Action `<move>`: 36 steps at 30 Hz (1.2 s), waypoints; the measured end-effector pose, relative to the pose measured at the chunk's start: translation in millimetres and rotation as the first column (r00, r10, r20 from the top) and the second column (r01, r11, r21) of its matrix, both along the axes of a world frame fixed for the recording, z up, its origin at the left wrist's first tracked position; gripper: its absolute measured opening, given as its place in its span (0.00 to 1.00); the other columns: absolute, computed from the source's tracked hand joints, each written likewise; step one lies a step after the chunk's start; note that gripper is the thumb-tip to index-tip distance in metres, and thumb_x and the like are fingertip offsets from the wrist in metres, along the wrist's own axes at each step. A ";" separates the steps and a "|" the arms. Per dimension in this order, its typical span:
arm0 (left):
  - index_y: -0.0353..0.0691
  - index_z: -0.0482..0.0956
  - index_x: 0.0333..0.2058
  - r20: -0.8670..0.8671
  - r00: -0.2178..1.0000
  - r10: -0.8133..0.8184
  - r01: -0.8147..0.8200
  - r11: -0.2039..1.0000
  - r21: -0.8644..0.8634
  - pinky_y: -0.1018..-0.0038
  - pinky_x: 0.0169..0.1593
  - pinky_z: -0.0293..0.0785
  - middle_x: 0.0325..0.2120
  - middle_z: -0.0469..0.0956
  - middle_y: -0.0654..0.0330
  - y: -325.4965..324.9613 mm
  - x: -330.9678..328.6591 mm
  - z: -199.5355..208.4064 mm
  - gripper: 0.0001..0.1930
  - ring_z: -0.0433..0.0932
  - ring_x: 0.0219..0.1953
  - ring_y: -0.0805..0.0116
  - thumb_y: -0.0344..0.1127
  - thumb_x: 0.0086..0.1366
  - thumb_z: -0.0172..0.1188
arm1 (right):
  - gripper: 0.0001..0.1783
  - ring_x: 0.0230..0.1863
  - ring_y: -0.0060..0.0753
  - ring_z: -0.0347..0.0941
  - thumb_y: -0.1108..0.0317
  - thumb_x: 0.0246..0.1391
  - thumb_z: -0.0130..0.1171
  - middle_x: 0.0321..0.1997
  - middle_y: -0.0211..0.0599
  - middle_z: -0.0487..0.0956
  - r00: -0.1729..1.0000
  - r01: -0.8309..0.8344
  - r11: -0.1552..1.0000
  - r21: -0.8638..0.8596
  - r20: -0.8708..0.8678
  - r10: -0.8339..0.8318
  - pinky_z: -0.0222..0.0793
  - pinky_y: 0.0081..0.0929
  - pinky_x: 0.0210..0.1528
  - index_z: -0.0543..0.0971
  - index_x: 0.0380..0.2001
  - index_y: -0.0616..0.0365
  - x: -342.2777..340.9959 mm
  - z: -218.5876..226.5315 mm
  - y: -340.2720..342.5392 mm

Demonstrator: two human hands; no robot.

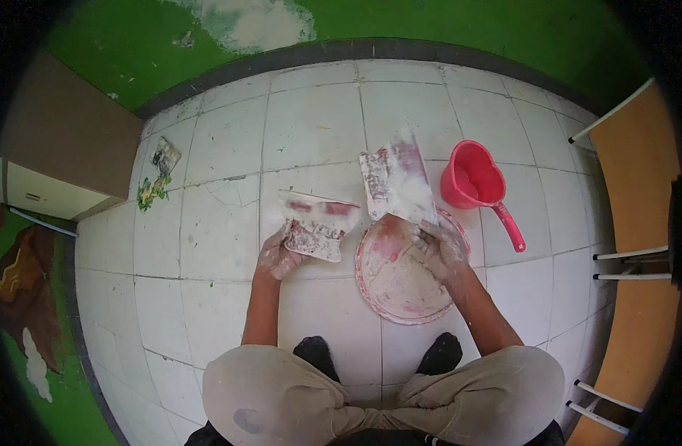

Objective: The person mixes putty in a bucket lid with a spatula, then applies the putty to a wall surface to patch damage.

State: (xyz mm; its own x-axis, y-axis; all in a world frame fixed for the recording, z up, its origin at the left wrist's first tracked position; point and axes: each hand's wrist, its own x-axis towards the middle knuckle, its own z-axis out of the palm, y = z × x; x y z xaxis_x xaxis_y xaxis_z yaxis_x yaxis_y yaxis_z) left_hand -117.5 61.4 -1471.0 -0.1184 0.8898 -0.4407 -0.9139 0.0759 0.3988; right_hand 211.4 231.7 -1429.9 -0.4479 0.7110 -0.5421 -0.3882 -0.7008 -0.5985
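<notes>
Plainly, the head view shows white floor tiles meeting a green wall. Whitish paste coats a round pink-rimmed tray; a pink dipper stands near. Fingers curled, the left hand grips a caked scraper; the right hand pinches a second scraper over the tray.

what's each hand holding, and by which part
Left hand: a smeared scraper, by its left edge. Right hand: a second scraper, by its lower right corner.
</notes>
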 end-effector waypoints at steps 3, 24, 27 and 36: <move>0.35 0.61 0.62 0.169 0.986 0.000 -0.022 0.991 0.131 0.45 0.65 0.60 0.62 0.63 0.45 -5.3 20.2 6.8 0.28 0.63 0.64 0.47 0.42 0.69 0.54 | 0.15 0.45 0.31 0.76 0.71 0.60 0.54 0.47 0.35 0.77 0.999 -0.050 0.997 -0.055 -0.022 0.049 0.77 0.33 0.47 0.72 0.50 0.58 -1.5 -7.4 21.3; 0.47 0.46 0.69 -0.378 0.925 0.044 0.023 0.985 0.173 0.59 0.54 0.79 0.60 0.65 0.52 0.3 71.0 78.8 0.37 0.71 0.58 0.58 0.20 0.64 0.51 | 0.32 0.60 0.41 0.70 0.75 0.56 0.57 0.60 0.44 0.71 0.941 -0.079 0.991 -0.109 -0.335 0.039 0.70 0.39 0.62 0.60 0.63 0.61 8.2 70.3 -17.9; 0.48 0.44 0.69 -0.405 0.910 0.091 -0.015 0.982 0.186 0.59 0.53 0.80 0.59 0.65 0.53 4.3 86.0 81.9 0.38 0.73 0.56 0.58 0.21 0.65 0.52 | 0.34 0.60 0.44 0.71 0.76 0.57 0.55 0.61 0.47 0.70 0.951 -0.099 0.995 0.002 -0.293 0.095 0.71 0.44 0.60 0.57 0.66 0.61 8.2 80.7 -36.7; 0.37 0.78 0.47 -0.979 0.157 0.129 0.185 0.970 0.158 0.67 0.53 0.72 0.46 0.79 0.58 -5.2 149.8 62.4 0.19 0.77 0.48 0.66 0.34 0.57 0.66 | 0.30 0.51 0.38 0.76 0.80 0.55 0.55 0.55 0.44 0.74 0.936 -0.307 0.952 -0.008 -0.185 0.301 0.76 0.35 0.54 0.62 0.61 0.64 26.6 96.1 -63.6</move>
